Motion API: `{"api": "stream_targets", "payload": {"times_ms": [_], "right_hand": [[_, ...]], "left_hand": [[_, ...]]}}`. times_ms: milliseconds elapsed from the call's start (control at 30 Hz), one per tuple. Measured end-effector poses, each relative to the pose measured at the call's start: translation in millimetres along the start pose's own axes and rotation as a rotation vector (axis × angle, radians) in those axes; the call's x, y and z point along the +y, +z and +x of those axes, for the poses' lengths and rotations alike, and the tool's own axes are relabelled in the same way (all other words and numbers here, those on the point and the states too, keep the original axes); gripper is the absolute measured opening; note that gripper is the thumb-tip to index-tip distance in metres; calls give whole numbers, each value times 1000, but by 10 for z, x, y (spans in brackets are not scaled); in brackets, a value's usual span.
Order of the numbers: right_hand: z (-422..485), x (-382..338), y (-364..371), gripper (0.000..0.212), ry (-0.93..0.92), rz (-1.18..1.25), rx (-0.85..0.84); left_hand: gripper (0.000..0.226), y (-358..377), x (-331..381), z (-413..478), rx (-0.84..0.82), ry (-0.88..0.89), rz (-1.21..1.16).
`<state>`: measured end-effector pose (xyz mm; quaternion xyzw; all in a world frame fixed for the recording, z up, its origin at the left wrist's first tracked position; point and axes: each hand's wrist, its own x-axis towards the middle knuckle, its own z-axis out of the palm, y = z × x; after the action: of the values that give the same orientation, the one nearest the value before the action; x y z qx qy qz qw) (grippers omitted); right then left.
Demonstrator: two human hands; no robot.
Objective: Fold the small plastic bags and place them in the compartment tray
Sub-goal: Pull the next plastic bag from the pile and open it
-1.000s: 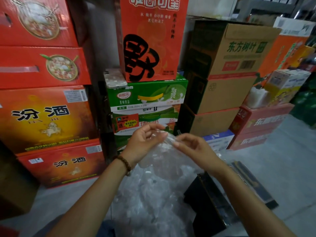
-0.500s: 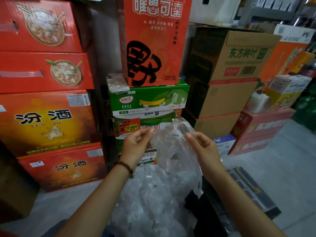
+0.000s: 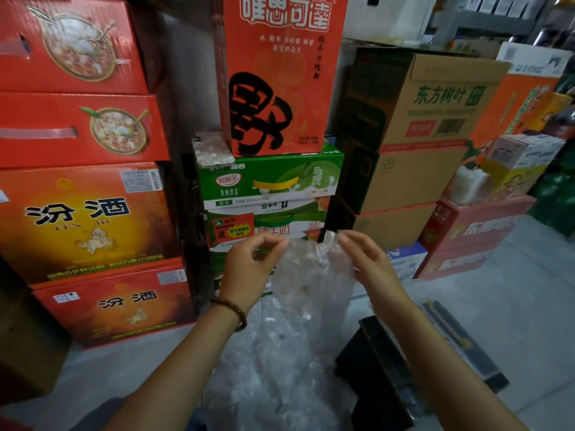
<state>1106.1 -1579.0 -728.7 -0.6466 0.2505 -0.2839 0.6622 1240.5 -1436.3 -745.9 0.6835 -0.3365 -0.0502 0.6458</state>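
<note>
A small clear plastic bag (image 3: pixel 311 269) hangs crumpled in front of me, held up by its top edge. My left hand (image 3: pixel 249 269) pinches the bag's upper left corner between thumb and fingers. My right hand (image 3: pixel 367 262) pinches the upper right corner. Below the hands lies a heap of more clear plastic bags (image 3: pixel 273 368). The black compartment tray (image 3: pixel 382 368) sits on the floor at the lower right, partly hidden behind my right forearm.
Stacked cartons stand close ahead: red and orange boxes (image 3: pixel 84 213) at left, green milk cartons (image 3: pixel 270 188) in the middle, brown cartons (image 3: pixel 413 135) at right. A phone (image 3: pixel 213 149) lies on the green carton. Grey floor (image 3: pixel 513 306) spreads to the right.
Both hands rose from the heap with one bag and drew apart, stretching its top edge. The view has also tilted up slightly.
</note>
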Motion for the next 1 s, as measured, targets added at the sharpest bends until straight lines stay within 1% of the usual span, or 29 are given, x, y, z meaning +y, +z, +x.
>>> {"api": "stream_targets", "payload": {"times_ms": [67,133,200,300,367,400,467,567,600,633,700,767,833,867,933,1000], "right_hand": [[-4,7,3,12,-20,-43,-13],[-13,11,13,6,-24,-77,-33],[2,29,2,7,-17,-60,-12],[48,44,-31,9,38,105,105],[69,29,-33,10,70,211,150],[61,2,-17,11,76,216,142],[24,-35,22,19,80,144,77],[-1,-52,49,48,61,30,-59],[-10,-58,49,54,56,-8,-97],[-16,-57,40,56,56,-41,-139],[-50,-72,36,47,54,-83,-192],[-60,-41,41,32,25,-82,-152],[-46,-11,51,20,37,-2,-43],[-29,-1,48,18,45,47,11],[16,9,39,26,48,91,98],[34,31,33,27,16,30,169]], "left_hand": [[6,19,-8,-15,-14,41,40],[6,24,-3,-23,9,62,49],[9,13,3,-15,82,26,3],[10,-15,17,26,206,-107,-185],[12,-34,37,43,247,-142,-238],[12,-42,45,44,242,-135,-226],[12,-43,59,27,190,-84,-168],[12,-17,69,-7,144,-40,-111],[12,-10,71,-15,149,-35,-102],[13,-7,72,-19,161,-30,-93],[14,-20,78,-15,194,-14,-76],[14,-50,68,4,212,0,-58],[15,-80,45,28,194,-7,-34],[16,-88,41,36,161,-18,-32],[17,-95,58,45,64,-40,-39],[17,-95,67,49,0,-62,-54]]}}
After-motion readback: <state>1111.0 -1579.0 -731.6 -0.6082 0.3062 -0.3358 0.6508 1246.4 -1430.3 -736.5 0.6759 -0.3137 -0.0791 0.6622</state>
